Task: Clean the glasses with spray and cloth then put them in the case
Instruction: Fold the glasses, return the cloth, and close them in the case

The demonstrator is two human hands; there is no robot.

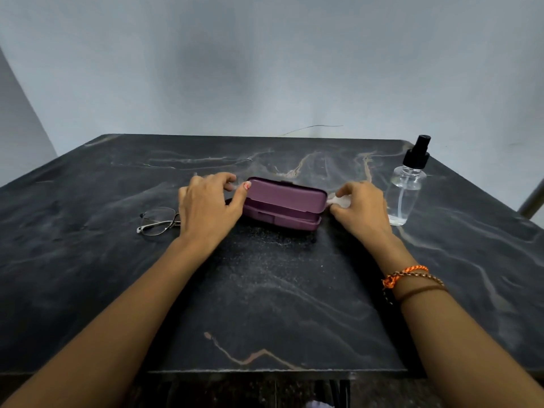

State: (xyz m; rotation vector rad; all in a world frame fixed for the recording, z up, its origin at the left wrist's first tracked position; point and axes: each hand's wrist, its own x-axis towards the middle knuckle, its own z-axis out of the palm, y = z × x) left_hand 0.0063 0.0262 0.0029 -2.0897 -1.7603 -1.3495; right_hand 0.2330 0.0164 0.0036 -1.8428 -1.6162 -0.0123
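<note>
A purple glasses case (284, 201) lies in the middle of the dark marble table (265, 290), its lid slightly ajar. My left hand (207, 206) grips the case's left end, thumb on the lid. My right hand (363, 209) is at the case's right end, its fingers closed on a small white cloth (338, 199). Thin metal-framed glasses (159, 220) rest on the table just left of my left hand, partly hidden by it. A clear spray bottle (407, 187) with a black nozzle stands upright to the right of my right hand.
A pale wall rises behind the table's far edge. The table's front edge runs across the bottom of the view. A metal bar (532, 201) shows at the far right edge. My right wrist wears orange and brown bands (412, 279).
</note>
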